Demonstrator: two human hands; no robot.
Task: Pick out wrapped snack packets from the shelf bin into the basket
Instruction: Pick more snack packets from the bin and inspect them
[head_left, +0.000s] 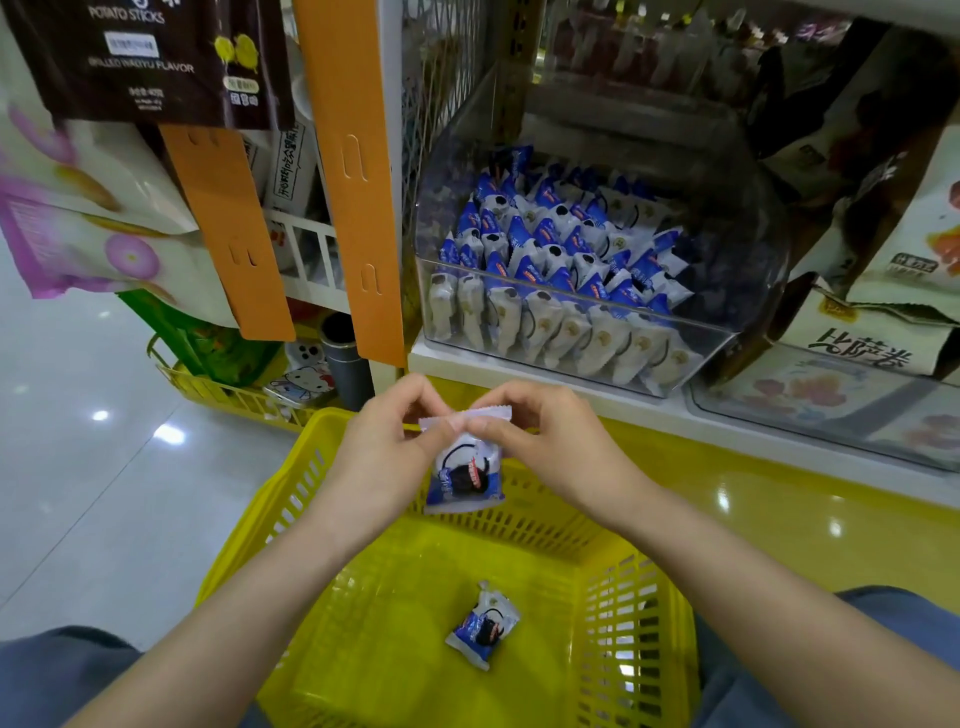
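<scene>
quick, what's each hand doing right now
Left hand: pinching the top seal of a blue and white snack packet held over the yellow basket.
Right hand: pinching the same packet's top seal.

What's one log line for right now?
left hand: pinches held packet top | right hand: pinches same top | held packet: above basket | loose packet: in basket | shelf bin: many packets

1. A clear bin (571, 293) packed with blue-and-white packets (561, 244) is carried on the white shelf (675, 415), far centre.
2. Just right of it, a second clear bin (810, 410) of printed bags is set on the same shelf.
3. On the glossy floor (78, 467), far left, a yellow wire rack (223, 389) is placed.
</scene>
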